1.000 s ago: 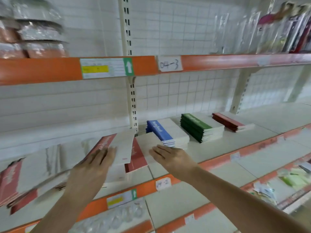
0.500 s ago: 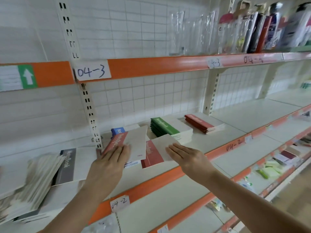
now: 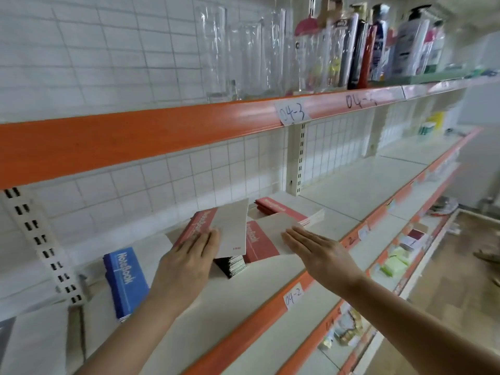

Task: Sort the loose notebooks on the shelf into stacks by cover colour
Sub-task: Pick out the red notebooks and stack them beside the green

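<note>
Two flat hands — red notebooks

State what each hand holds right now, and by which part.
The left hand holds a red notebook by its near lower edge; the thumb's grip is hidden. The right hand lies flat on another red notebook, gripping nothing.

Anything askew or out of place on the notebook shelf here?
Yes. The red notebook under the left hand lies tilted over a dark stack, not on the red stack behind.
</note>
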The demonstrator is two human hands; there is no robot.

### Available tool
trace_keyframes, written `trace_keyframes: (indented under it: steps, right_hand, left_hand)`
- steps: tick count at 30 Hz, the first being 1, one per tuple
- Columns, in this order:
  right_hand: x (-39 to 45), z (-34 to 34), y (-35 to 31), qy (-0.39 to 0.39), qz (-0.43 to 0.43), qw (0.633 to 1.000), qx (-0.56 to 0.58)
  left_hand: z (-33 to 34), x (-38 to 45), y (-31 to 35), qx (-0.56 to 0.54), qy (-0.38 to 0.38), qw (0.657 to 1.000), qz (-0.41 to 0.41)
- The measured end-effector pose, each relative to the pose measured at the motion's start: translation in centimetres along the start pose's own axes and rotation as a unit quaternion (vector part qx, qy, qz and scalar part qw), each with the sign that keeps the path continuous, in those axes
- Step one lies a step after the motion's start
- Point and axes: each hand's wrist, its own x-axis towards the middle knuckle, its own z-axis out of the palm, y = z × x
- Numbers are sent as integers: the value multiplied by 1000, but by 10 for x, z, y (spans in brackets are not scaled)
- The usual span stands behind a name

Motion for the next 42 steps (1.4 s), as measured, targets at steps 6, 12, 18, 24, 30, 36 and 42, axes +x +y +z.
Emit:
trace_keyframes:
  steps: [6,12,18,24,30,36,42]
  right_hand:
    - [-1,17,52,-2,34,999,-16]
    - [1,56,107,-38,53,998,-2]
    - [7,95,173,-113,48,992,36]
    - [6,131,238,-196,-11,975,108]
    - [6,155,272,-378,-65,915,123]
    - [20,158,285,-445,-62,875,178]
    - [24,156,301,-432,-3,886,170]
  left_hand:
    - [34,38,4,6,22,999,24]
    - [63,52,9,33,-1,999,16]
    - [83,68,27,95,6,995,-19]
    - [108,86,54,163,-34,984,-67]
    - [118,114,96,169,-75,978,-95]
    - [144,138,119,162,-108,972,-129]
    - [201,190,145,175,-184,957,-140]
